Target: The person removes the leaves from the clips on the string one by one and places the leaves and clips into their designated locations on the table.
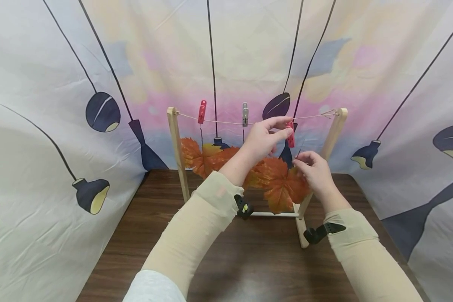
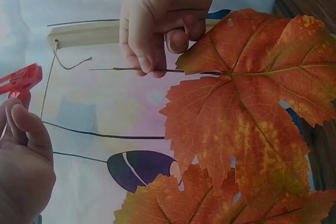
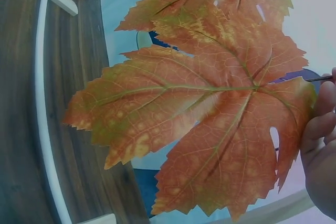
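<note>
At the right part of a string (image 1: 309, 117), my left hand (image 1: 265, 136) pinches a red clothespin (image 1: 291, 136) between thumb and fingers. Below and to the right, my right hand (image 1: 316, 171) pinches the thin dark stem (image 2: 126, 68) of an orange artificial maple-like leaf (image 1: 285, 188). That leaf's blade spreads down and left from the fingers, its veins plain in the right wrist view. In the left wrist view the stem's tip points toward the string, apart from it. Another orange leaf (image 2: 197, 198) overlaps beside it.
A grey clothespin (image 1: 245, 114) and another red clothespin (image 1: 202, 112) sit on the string, with stems hanging beneath. An orange-yellow leaf (image 1: 198, 157) hangs at the left. Wooden posts (image 1: 334, 133) and a white bottom rod (image 1: 273, 214) form the rack on a brown table (image 1: 249, 260).
</note>
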`<act>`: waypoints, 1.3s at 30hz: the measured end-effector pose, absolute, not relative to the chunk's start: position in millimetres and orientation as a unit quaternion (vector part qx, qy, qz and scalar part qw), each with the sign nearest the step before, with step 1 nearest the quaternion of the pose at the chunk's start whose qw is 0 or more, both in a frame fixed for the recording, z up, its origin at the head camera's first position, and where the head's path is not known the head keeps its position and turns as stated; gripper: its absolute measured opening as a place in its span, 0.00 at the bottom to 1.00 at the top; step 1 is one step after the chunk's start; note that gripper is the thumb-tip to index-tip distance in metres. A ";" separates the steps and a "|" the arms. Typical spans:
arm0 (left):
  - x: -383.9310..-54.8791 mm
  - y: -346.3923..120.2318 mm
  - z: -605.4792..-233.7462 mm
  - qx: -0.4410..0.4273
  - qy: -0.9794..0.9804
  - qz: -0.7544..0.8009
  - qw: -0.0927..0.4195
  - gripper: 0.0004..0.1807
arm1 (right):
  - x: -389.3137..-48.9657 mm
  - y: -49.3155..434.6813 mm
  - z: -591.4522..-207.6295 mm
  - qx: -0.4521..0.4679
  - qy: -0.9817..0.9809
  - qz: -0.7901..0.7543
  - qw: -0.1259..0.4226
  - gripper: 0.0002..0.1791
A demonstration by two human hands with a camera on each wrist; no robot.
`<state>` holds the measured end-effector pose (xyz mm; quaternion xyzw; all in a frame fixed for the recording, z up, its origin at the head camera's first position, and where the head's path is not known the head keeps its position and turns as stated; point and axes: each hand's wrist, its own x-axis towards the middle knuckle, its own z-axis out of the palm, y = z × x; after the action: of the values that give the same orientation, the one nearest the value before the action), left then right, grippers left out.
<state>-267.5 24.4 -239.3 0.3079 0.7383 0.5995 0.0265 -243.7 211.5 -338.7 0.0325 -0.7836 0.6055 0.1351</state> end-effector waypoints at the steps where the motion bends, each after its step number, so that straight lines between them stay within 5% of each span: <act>1: -268.3 24.2 -240.7 0.310 0.742 0.594 0.026 0.20 | -244.0 211.6 -340.4 0.029 -0.781 0.608 0.136 0.11; 39: -271.6 4.8 -343.4 0.249 0.759 0.597 0.079 0.19 | -230.5 208.2 -414.1 -0.106 -0.660 0.725 0.167 0.05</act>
<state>-271.6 4.8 -343.4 0.2494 0.7587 0.5967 0.0786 -230.5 208.2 -414.1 -0.1062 -0.6597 0.7249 0.1674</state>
